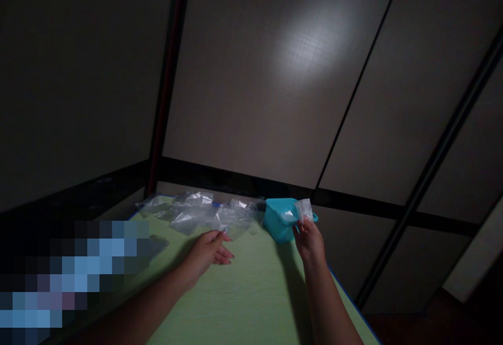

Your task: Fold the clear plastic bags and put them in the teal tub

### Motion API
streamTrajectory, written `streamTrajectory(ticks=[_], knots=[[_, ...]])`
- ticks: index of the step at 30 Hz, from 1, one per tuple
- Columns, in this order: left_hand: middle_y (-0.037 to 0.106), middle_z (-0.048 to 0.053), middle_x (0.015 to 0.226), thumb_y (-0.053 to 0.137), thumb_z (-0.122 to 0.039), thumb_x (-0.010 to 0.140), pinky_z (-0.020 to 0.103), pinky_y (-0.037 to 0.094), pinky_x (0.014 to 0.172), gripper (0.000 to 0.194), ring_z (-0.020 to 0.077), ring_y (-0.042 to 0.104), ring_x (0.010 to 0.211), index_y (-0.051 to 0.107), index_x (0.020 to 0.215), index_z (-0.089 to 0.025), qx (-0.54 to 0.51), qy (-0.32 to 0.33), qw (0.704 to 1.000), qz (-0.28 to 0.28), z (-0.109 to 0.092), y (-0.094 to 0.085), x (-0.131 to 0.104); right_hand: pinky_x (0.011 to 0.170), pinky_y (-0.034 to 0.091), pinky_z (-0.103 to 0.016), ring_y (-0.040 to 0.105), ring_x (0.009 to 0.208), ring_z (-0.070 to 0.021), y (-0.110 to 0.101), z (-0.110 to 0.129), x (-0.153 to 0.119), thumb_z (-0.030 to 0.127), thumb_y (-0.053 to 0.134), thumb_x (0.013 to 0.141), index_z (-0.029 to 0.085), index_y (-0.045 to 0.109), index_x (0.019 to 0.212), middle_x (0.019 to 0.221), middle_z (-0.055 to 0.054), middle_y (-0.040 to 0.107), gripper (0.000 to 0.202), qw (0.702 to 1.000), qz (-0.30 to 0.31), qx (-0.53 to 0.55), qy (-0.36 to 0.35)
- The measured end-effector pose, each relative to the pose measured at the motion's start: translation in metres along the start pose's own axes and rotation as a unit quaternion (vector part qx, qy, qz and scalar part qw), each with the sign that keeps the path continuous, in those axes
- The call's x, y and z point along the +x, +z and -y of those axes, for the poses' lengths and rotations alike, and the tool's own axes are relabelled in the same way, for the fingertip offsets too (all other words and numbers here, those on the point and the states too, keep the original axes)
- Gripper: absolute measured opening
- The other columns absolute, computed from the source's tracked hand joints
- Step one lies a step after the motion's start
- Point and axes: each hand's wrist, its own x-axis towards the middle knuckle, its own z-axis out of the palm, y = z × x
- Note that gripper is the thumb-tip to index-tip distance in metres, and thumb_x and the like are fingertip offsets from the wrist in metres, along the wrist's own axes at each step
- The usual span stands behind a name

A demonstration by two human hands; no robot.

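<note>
Over the green table, my right hand [309,239] is closed on a small whitish packet [304,210], pinched between fingertips. The packet is raised beside the right rim of a teal container [278,225], which has something pale and shiny inside. To the left, my left hand [214,248] hovers above the table with its fingers apart and nothing visible in it. Just beyond that hand lie several clear plastic bags [192,217], crumpled and overlapping along the table's far edge.
The green table [243,298] has a blue edge and stands against dark panelled doors [251,98]. A blurred, pixelated blue patch [78,266] covers the lower left. Dark floor shows at the lower right.
</note>
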Motion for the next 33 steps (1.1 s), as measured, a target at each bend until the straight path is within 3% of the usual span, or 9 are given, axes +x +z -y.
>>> streamTrajectory(ticks=[7, 15, 20, 24, 28, 33], knots=[[0.066, 0.007, 0.059, 0.052, -0.065, 0.065, 0.027, 0.044, 0.055, 0.054, 0.0172, 0.062, 0.050, 0.055, 0.082, -0.014, 0.009, -0.011, 1.000, -0.001, -0.004, 0.003, -0.004, 0.056, 0.046, -0.027, 0.056, 0.058, -0.0114, 0.003, 0.005, -0.006, 0.026, 0.069, 0.057, 0.021, 0.055, 0.073, 0.065, 0.005, 0.059, 0.022, 1.000, 0.010, -0.017, 0.013], [0.062, 0.003, 0.055, 0.051, -0.065, 0.064, 0.024, 0.040, 0.050, 0.053, 0.0145, 0.058, 0.046, 0.054, 0.077, -0.014, 0.028, -0.011, 1.000, -0.007, -0.007, 0.008, -0.003, 0.049, 0.042, -0.024, 0.052, 0.052, -0.0114, 0.019, 0.023, -0.032, 0.029, 0.075, 0.055, 0.018, 0.058, 0.071, 0.057, 0.003, 0.057, 0.025, 0.993, 0.044, -0.108, 0.028], [0.062, 0.004, 0.074, 0.051, -0.060, 0.066, 0.019, 0.036, 0.043, 0.047, 0.0093, 0.055, 0.043, 0.053, 0.081, -0.015, 0.048, 0.013, 0.998, -0.024, -0.011, 0.012, -0.007, 0.049, 0.040, -0.022, 0.049, 0.053, -0.0105, 0.034, 0.037, -0.073, 0.030, 0.075, 0.057, 0.017, 0.058, 0.068, 0.058, 0.002, 0.055, 0.025, 0.988, 0.079, -0.130, 0.034], [0.059, 0.004, 0.092, 0.053, -0.055, 0.067, 0.019, 0.037, 0.042, 0.041, 0.0103, 0.056, 0.052, 0.050, 0.087, -0.019, 0.042, 0.034, 0.995, -0.084, -0.016, 0.013, -0.010, 0.050, 0.039, -0.023, 0.049, 0.056, -0.0126, 0.045, 0.045, -0.127, 0.031, 0.074, 0.057, 0.018, 0.057, 0.068, 0.063, 0.000, 0.057, 0.023, 0.985, 0.116, -0.118, 0.053], [0.059, 0.006, 0.099, 0.055, -0.053, 0.066, 0.022, 0.042, 0.053, 0.040, 0.0191, 0.059, 0.080, 0.052, 0.087, -0.020, 0.027, 0.050, 0.989, -0.136, -0.020, 0.013, -0.011, 0.051, 0.037, -0.024, 0.045, 0.052, -0.0118, 0.054, 0.046, -0.176, 0.034, 0.074, 0.057, 0.020, 0.056, 0.065, 0.060, 0.000, 0.055, 0.025, 0.971, 0.182, -0.106, 0.115], [0.057, 0.008, 0.113, 0.055, -0.054, 0.070, 0.027, 0.037, 0.086, 0.045, 0.0240, 0.049, 0.107, 0.057, 0.096, -0.017, 0.003, 0.055, 0.997, -0.056, -0.023, 0.015, -0.018, 0.049, 0.033, -0.022, 0.042, 0.048, -0.0094, 0.062, 0.037, -0.201, 0.035, 0.077, 0.051, 0.019, 0.052, 0.056, 0.054, 0.001, 0.051, 0.030, 0.957, 0.226, -0.079, 0.163]])
